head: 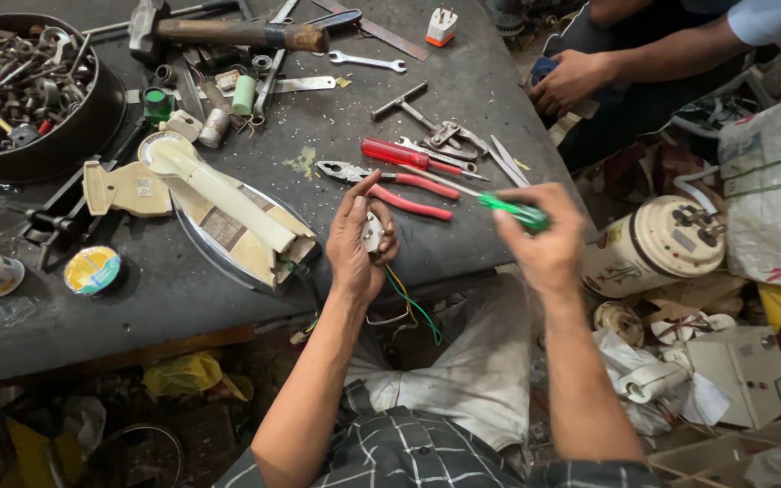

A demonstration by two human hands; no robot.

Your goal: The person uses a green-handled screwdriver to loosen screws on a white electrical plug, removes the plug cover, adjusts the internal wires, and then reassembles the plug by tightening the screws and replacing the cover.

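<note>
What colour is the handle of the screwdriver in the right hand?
Translucent green, on the screwdriver held by the right hand; head view.

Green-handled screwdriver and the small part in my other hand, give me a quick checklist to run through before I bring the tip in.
1. Left hand has a firm grip on the small white part: ok, fingers wrap it.
2. Right hand holds the green-handled screwdriver: ok, fist closed on the handle.
3. Screwdriver tip seated on the part: not ok, the shaft points left across the table and the tip is blurred.
4. Green and yellow wires hang free below the part: ok.
5. Red-handled pliers clear of the hands: ok, lying on the table.
6. Screw head visible: cannot tell, fingers hide it.
</note>
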